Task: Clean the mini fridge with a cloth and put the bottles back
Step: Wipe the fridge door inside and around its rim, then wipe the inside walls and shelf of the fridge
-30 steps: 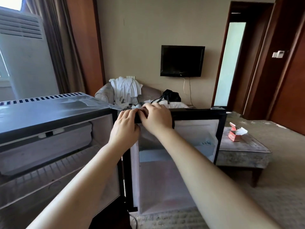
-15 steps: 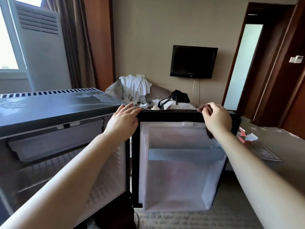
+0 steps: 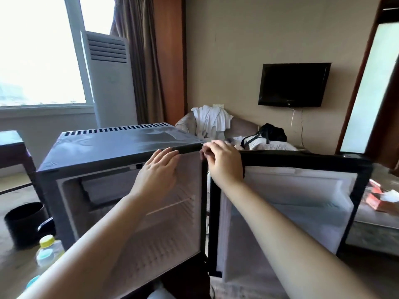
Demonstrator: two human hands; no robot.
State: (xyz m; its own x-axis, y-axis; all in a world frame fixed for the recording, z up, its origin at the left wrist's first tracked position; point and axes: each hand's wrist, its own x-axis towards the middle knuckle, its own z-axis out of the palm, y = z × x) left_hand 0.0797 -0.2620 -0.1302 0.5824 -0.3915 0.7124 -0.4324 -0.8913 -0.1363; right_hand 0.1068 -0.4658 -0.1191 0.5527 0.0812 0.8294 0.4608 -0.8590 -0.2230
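The fingers [image 3: 169,153] of the left hand [image 3: 157,172] are laid straight and flat on the top front edge of the mini fridge [image 3: 108,145], holding nothing. The right hand [image 3: 225,164] is curled round a brownish cloth [image 3: 204,152], which is pressed to the top hinge corner of the door [image 3: 302,157]; the door is swung open to the right. Bottles [image 3: 48,249] are seen low at the near left, just beside the fridge.

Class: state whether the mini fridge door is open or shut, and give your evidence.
Open. The door stands swung out to the right of the mini fridge, its white inner lining facing the camera, and the cabinet's interior shows.
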